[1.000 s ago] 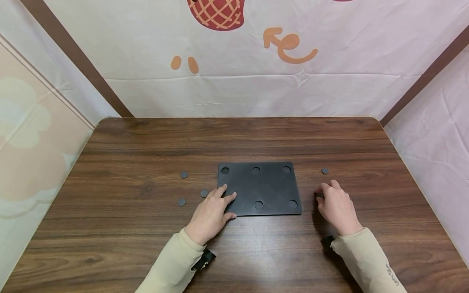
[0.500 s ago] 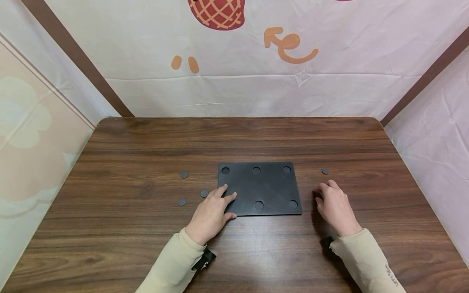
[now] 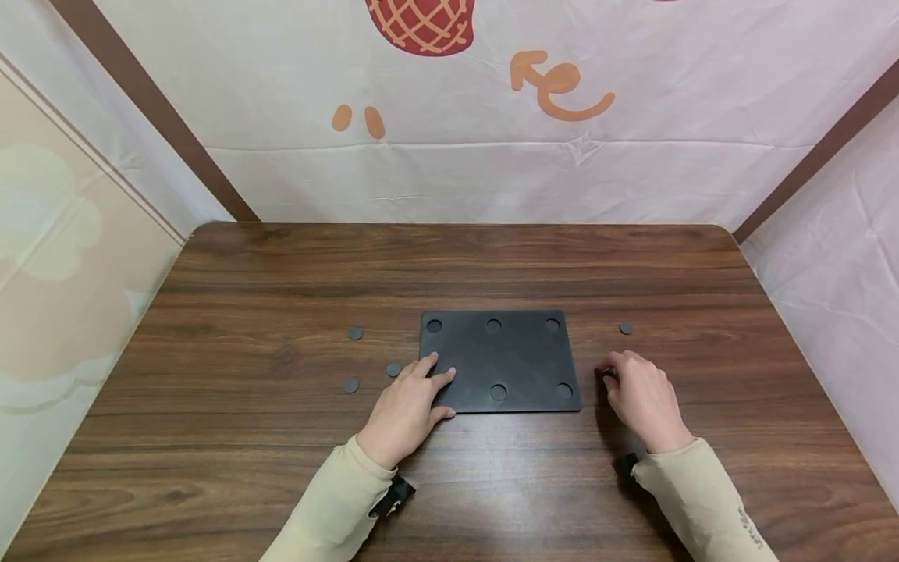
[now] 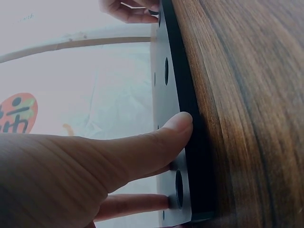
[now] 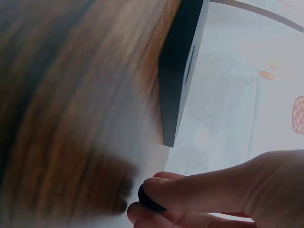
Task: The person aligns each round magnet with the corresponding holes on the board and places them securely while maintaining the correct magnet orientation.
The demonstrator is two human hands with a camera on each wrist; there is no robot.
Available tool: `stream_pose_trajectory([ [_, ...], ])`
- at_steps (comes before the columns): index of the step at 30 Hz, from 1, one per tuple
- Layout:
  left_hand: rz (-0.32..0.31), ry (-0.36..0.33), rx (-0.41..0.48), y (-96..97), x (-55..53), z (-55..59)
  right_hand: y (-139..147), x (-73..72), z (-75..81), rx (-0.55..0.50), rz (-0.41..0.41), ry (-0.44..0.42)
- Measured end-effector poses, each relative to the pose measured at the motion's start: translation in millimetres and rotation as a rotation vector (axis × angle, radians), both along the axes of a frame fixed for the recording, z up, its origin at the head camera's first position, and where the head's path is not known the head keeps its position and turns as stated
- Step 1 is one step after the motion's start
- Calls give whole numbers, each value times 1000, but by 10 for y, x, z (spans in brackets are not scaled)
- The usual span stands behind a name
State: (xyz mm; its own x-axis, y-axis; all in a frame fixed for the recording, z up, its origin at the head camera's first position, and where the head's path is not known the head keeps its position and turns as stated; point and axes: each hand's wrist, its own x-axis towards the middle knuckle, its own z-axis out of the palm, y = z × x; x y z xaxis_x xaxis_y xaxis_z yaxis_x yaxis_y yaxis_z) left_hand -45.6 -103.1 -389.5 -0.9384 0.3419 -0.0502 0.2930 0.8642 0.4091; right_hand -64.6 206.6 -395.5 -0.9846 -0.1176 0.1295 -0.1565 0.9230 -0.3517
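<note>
At the far left of the head view, three small dark-grey round flat discs, one farther back [image 3: 356, 333], one nearer the front [image 3: 351, 385] and one beside the hand [image 3: 393, 369], lie flat on the brown wood-grain table [image 3: 232, 437]. Apart from a slight drift of the whole view, they sit where they sat a second ago.

Next comes the person's left hand [image 3: 403, 407], its fingers spread and holding nothing between them. The fingertips rest on the left part of the black rectangular board with round recesses [image 3: 520, 355], and the thumb [image 4: 178, 124] touches its front edge; this hand and the board have kept their places. At the left edge of the left wrist view, a red print [image 4: 19, 113] on the white cloth backdrop [image 4: 118, 90] carries dark character-like strokes, partly cut off and not surely legible.

Right of the board and apart from it, the person's right hand [image 3: 642, 398] has edged a little toward the board. Its fingers are curled, pinching a small black round disc [image 5: 148, 199] between thumb and fingertips; the disc, plainer in the head view earlier, is now mostly hidden there.

Beyond those fingers, another dark-grey disc [image 3: 626, 329] lies flat on the table, untouched. Small dark lettering runs along the beige right sleeve [image 3: 702, 492], too small to read.
</note>
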Motion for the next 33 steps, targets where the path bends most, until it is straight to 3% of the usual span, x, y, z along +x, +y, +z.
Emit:
stream_pose_trajectory([
  [24, -2, 3, -2, -1, 7, -10, -202, 42, -10, -56, 83, 102],
  [33, -1, 1, -8, 3, 5, -12, -248, 57, -9, -75, 101, 89],
])
